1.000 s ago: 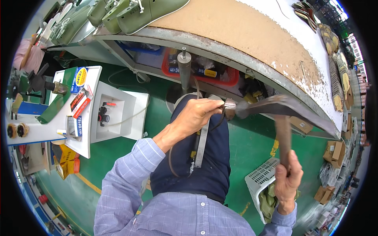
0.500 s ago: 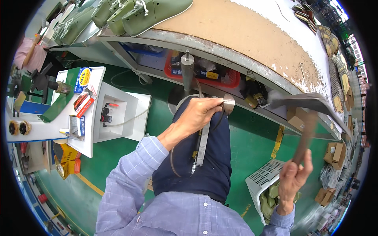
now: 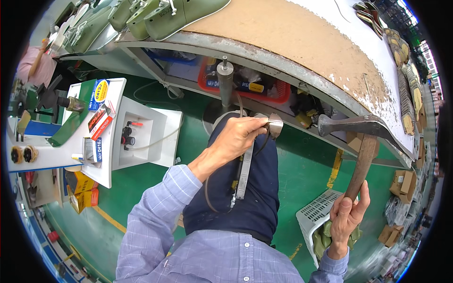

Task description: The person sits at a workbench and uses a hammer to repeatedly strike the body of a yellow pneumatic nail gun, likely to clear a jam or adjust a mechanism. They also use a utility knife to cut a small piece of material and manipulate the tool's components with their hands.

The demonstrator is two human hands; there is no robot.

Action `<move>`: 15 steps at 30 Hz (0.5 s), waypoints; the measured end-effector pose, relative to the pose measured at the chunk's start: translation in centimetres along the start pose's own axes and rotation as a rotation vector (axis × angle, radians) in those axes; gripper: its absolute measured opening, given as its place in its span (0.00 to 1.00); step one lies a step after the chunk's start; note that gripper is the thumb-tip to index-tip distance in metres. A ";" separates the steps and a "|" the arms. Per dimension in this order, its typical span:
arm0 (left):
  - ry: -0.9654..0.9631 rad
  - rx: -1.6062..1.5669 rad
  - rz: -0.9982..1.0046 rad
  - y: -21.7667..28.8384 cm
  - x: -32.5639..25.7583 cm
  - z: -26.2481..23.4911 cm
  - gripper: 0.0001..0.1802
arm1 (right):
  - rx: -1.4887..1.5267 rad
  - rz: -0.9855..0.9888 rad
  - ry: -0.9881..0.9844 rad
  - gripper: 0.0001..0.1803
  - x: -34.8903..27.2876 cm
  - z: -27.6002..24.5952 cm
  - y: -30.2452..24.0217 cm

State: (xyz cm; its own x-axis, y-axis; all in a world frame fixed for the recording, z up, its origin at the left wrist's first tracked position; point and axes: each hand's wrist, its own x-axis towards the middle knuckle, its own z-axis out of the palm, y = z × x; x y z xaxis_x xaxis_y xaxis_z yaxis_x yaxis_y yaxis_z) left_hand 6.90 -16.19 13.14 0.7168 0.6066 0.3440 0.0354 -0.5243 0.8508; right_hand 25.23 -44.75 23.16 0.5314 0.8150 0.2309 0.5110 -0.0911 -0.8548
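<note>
At the centre of the head view, the left hand (image 3: 239,137) pinches the edge of a rounded metallic piece (image 3: 276,124). At right, the right hand (image 3: 346,220) grips a hammer (image 3: 365,159) by its handle, well apart. A crooked swing could strike the left fingertips (image 3: 262,123), so near the piece.

My feed showed print on the blue-and-yellow box (image 3: 100,93), the red box (image 3: 99,122) and the blue-and-white box (image 3: 97,150), and dark characters on a green shoe last (image 3: 173,21).
</note>
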 end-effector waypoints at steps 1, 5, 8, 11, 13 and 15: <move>0.002 -0.005 -0.007 -0.1 -0.1 0.1 0.15 | 0.001 -0.004 -0.005 0.31 0.0 0.0 0.1; 0.016 0.007 0.018 -0.5 -0.2 0.2 0.16 | 0.008 -0.004 -0.022 0.31 0.0 0.1 0.1; 0.008 -0.028 0.026 -0.6 -0.1 0.2 0.16 | 0.006 -0.006 -0.030 0.31 -0.2 0.1 0.0; 0.079 -0.042 0.054 -0.6 -0.2 0.6 0.08 | 0.002 -0.008 -0.050 0.30 -0.4 0.1 0.1; 0.105 -0.006 0.118 -0.7 -0.2 0.8 0.09 | 0.011 -0.008 -0.061 0.30 -0.5 0.1 0.2; 0.080 0.028 0.133 -0.9 -0.2 0.8 0.11 | 0.027 -0.007 -0.073 0.31 -0.7 0.2 0.3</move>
State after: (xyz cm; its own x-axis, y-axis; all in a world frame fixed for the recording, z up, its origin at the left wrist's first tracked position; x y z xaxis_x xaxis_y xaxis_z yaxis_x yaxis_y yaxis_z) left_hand 7.29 -16.29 11.96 0.6588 0.5755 0.4846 -0.0359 -0.6193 0.7843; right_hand 24.91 -45.26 22.62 0.4768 0.8551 0.2034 0.4953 -0.0702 -0.8659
